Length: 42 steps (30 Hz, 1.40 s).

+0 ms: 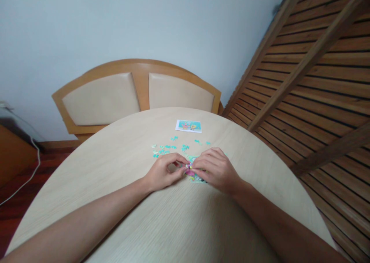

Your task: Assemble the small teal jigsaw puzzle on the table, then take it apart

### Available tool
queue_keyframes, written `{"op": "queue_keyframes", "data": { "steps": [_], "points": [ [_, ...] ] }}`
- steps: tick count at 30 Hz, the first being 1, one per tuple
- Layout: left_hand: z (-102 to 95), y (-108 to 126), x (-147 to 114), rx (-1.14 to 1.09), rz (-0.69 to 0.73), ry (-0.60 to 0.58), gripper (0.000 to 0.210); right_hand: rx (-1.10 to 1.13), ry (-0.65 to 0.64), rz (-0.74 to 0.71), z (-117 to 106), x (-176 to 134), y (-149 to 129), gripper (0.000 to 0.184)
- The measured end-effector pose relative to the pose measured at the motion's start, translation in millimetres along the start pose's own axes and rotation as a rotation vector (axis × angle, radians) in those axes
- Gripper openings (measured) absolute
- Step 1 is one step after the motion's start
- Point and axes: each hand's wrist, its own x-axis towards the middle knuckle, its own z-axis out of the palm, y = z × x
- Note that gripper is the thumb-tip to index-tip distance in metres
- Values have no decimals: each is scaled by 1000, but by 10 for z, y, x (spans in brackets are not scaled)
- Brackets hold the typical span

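In the head view, both hands meet above the near middle of a pale round table [130,216]. The left hand [164,172] has its thumb and forefinger almost together, pinching a small pink, yellow and white puzzle piece [189,166]. The right hand [215,168] comes in from the right, its thumb and bent fingers closed on the other side of that piece; the exact contact is too small to tell.

Below and between the hands lies a patch of puzzle [199,180] in green, pink and yellow, partly covered by the right hand. Loose teal pieces [164,151] are scattered just beyond, mostly to the left.

Farther off lies a white-edged picture card [188,126] with a pink and a yellow cartoon figure on teal. Marks that look like lettering run along its top, too small to read. A cream-panelled backrest [182,89] stands at the table's far side, a slatted wooden panel [312,74] to the right.
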Motion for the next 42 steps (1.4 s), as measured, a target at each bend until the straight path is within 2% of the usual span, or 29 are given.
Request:
{"op": "queue_keyframes", "data": {
  "steps": [7,13,17,22,27,32,42],
  "points": [
    [1,-42,-13,27,15,6,13,29,32,55,17,0,37,9],
    [-26,-52,-9,116,193,-57,15,72,35,30,51,-17,66,12],
    [-79,-54,-5,231,246,-156,22,114,-5,57,71,-28,74,14],
    [-148,-110,-21,401,281,-204,22,154,-119,74,68,-41,110,15],
    [-165,-159,-37,487,395,-272,19,204,-220,76,64,-86,171,22],
    [-130,-186,-43,522,481,-325,19,222,-255,64,106,-144,209,35],
    [-97,-153,-24,534,505,-373,19,229,-256,75,136,-163,206,33]
  ]
}}
